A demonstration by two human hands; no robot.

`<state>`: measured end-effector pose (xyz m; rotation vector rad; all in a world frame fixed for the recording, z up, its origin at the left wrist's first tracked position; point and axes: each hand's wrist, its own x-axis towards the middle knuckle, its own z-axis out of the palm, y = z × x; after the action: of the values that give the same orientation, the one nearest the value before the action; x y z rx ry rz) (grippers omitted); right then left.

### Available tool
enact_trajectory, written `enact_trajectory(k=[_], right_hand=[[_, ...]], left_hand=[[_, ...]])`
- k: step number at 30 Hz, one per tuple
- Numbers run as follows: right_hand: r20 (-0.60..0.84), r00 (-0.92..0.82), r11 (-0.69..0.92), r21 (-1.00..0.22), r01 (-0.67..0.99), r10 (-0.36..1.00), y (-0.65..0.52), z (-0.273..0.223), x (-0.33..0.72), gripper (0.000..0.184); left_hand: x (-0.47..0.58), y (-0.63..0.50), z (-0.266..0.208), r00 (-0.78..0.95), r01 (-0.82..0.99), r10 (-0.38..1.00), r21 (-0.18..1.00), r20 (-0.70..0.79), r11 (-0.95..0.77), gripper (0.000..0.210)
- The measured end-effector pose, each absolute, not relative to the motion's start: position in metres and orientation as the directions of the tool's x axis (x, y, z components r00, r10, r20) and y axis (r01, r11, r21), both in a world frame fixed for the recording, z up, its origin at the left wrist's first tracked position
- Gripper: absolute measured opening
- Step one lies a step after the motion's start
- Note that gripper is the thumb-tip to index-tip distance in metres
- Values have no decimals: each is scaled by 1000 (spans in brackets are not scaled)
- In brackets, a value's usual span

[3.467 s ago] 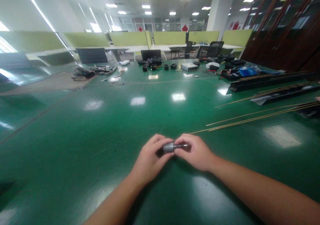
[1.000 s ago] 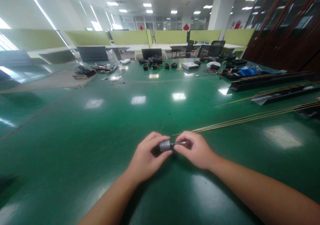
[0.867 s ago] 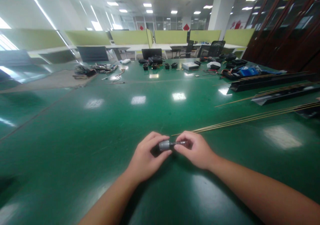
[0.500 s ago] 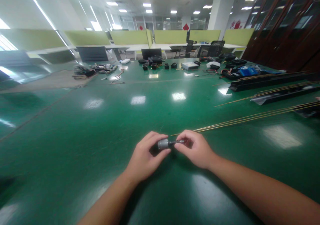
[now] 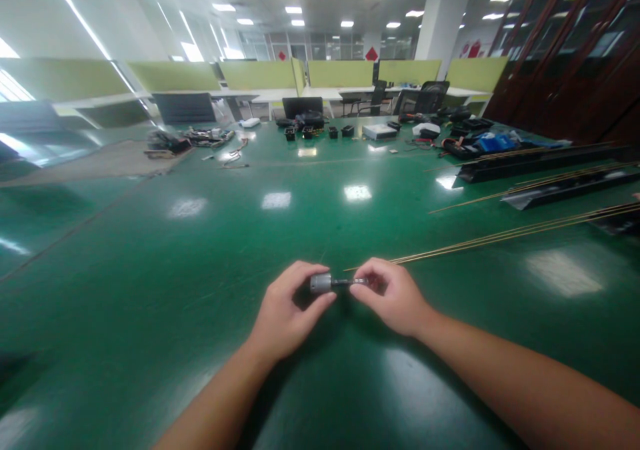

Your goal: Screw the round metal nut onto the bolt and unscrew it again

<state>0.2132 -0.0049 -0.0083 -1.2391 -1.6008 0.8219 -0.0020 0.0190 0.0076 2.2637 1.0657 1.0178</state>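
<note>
Thumb and fingers of my left hand (image 5: 290,310) are curled round a small grey metal cylinder (image 5: 321,283), held lying sideways just above the table. A thin dark rod (image 5: 341,283) runs from the cylinder's right end toward my right hand (image 5: 393,297). My right thumb and forefinger pinch the rod's far part, which looks shiny and perhaps ridged; its tip is hidden by the fingers. Whether the rod is fixed in the cylinder I cannot tell. Just behind my right hand lie several long thin brass-coloured rods (image 5: 480,241) on the green table (image 5: 225,237).
Black metal channels (image 5: 565,187) rest at the right with more thin rods. Farther back are a blue bundle (image 5: 495,142), a white box (image 5: 379,131) and several small black parts (image 5: 348,131). At the back left, electronic parts (image 5: 210,137) lie near a beige mat (image 5: 100,163).
My left hand has shifted slightly left with the grey cylinder, and more of the dark rod shows between the hands. My right hand has barely moved.
</note>
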Motion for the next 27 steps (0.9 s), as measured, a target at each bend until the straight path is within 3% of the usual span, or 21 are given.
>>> enact_trajectory(k=[11,14,16,19,23,27], right_hand=[[243,-55,247,-914,321,969,-4,-10,213,9],[223,-55,229,-936,266,973,-4,-11,213,13],[220,-80,232,-947,221,972,-4,-12,214,17],[235,-163,263,-948,178,958,-5,-12,215,28],[235,-208,270,-950,158,949,-3,-15,215,37],[209,-205,241,-960,144,956,-2,-16,215,37]], left_hand=[[-6,19,7,400,469,804,655,440,-592,27],[-9,21,4,321,448,854,728,410,-519,26],[-11,25,0,212,354,913,844,347,-403,29],[-11,34,-5,40,65,969,968,242,-244,37],[-9,43,-3,-106,-263,985,952,135,-159,38],[-10,42,5,-60,-366,997,928,53,-72,27]])
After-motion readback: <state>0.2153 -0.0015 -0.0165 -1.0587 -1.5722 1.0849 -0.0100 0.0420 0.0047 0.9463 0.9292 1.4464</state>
